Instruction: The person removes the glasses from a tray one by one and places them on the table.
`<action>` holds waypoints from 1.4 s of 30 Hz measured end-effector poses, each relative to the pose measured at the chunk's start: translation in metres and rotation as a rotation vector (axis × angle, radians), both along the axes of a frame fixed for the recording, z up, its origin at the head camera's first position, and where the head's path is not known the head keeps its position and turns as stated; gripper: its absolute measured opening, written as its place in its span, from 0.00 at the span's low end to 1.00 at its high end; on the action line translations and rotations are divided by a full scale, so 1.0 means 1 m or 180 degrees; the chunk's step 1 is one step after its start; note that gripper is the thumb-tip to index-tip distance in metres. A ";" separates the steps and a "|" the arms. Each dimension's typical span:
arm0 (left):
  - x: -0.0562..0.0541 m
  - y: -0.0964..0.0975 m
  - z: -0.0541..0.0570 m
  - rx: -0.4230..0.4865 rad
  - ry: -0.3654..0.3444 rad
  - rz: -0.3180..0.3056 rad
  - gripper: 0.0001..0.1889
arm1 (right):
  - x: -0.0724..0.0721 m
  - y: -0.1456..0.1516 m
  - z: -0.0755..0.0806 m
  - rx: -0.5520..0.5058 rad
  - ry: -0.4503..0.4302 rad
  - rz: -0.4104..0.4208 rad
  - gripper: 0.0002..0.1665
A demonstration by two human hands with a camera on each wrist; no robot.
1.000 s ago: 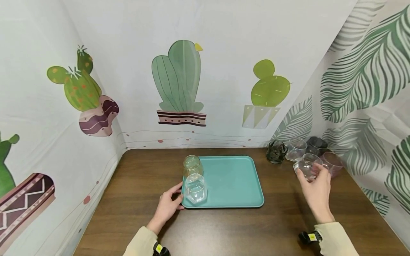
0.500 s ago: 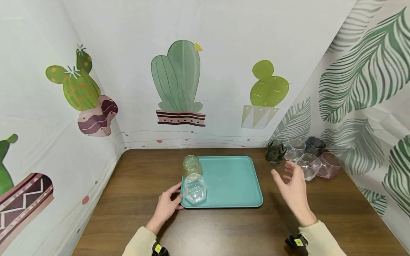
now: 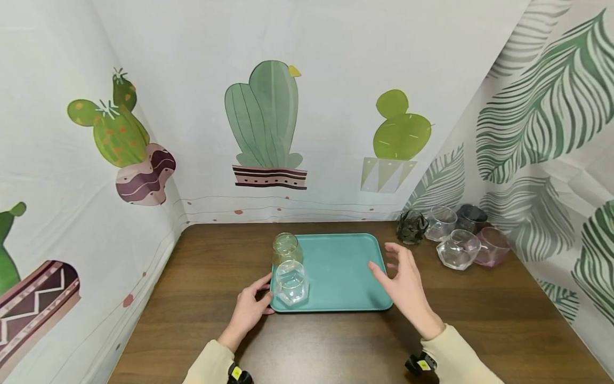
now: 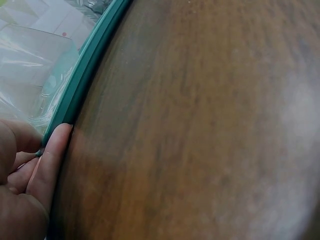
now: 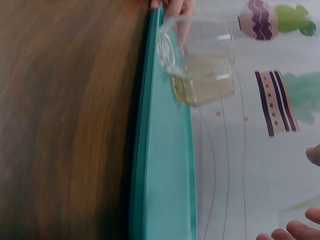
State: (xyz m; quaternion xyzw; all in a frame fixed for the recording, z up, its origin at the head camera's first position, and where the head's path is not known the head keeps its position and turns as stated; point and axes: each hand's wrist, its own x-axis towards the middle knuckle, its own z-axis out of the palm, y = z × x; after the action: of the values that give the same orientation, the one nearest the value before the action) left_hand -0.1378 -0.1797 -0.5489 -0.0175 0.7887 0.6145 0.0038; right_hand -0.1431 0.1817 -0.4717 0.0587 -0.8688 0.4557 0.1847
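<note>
My left hand [image 3: 248,309] grips the left front corner of the teal tray [image 3: 342,277]; in the left wrist view its fingers [image 4: 52,162] pinch the tray's rim. On the tray's left side stand two glasses, a yellowish one [image 3: 288,249] behind and a clear one [image 3: 292,284] with a faceted base in front. My right hand [image 3: 405,280] holds nothing and hovers over the tray's right edge, thumb and fingers spread apart. In the right wrist view only its fingertips [image 5: 295,232] show at the right border.
At the back right of the wooden table [image 3: 336,346] several glasses stand close together: a dark crinkled one [image 3: 412,228], two clear ones, the nearer [image 3: 459,249] faceted, a smoky one [image 3: 471,217] and a pinkish one [image 3: 492,247]. Behind them rises a printed cloth wall [image 3: 336,133].
My right hand has let go of the nearer clear glass among the group on the right and moved left to the tray's right edge. The left hand has kept its hold on the tray.
</note>
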 end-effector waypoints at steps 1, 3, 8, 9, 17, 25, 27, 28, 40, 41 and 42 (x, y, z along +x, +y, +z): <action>0.000 0.000 0.000 -0.0004 -0.0002 -0.0015 0.26 | 0.000 -0.004 0.000 -0.0007 -0.0010 0.0061 0.37; 0.000 -0.001 0.001 -0.0013 -0.0007 -0.0046 0.26 | 0.000 -0.012 0.000 -0.0010 -0.0036 0.0188 0.37; -0.001 -0.002 0.002 -0.0064 -0.0031 -0.0089 0.27 | 0.001 -0.033 0.001 -0.0008 -0.0130 0.0514 0.38; -0.002 -0.002 0.001 -0.0072 -0.0045 -0.0089 0.27 | 0.000 -0.037 0.001 -0.0007 -0.0142 0.0573 0.38; -0.004 -0.003 -0.001 -0.0110 -0.0019 -0.0076 0.27 | -0.003 -0.074 0.000 0.0017 -0.0215 0.1076 0.40; -0.003 -0.004 -0.001 -0.0133 -0.0027 -0.0090 0.27 | -0.005 -0.106 -0.012 -0.0038 -0.0630 0.1624 0.48; -0.003 -0.004 -0.002 -0.0127 -0.0020 -0.0105 0.27 | -0.005 -0.113 -0.015 -0.0005 -0.0686 0.1666 0.50; -0.003 -0.003 -0.002 -0.0121 -0.0025 -0.0104 0.27 | -0.006 -0.116 -0.017 0.0004 -0.0685 0.1681 0.50; -0.001 -0.003 0.000 -0.0156 -0.0054 -0.0124 0.27 | -0.012 -0.135 -0.033 -0.0210 -0.0821 0.1732 0.54; -0.001 -0.003 -0.001 -0.0158 -0.0051 -0.0129 0.27 | -0.013 -0.135 -0.035 -0.0202 -0.0812 0.1737 0.53; 0.000 -0.004 -0.001 -0.0161 -0.0053 -0.0128 0.27 | -0.014 -0.136 -0.036 -0.0189 -0.0810 0.1736 0.52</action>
State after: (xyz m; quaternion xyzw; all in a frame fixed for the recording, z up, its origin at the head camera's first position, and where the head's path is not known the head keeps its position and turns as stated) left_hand -0.1381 -0.1833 -0.5500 -0.0068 0.8041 0.5940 0.0222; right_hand -0.1566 0.0460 -0.5073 0.2269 -0.8234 0.5173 -0.0531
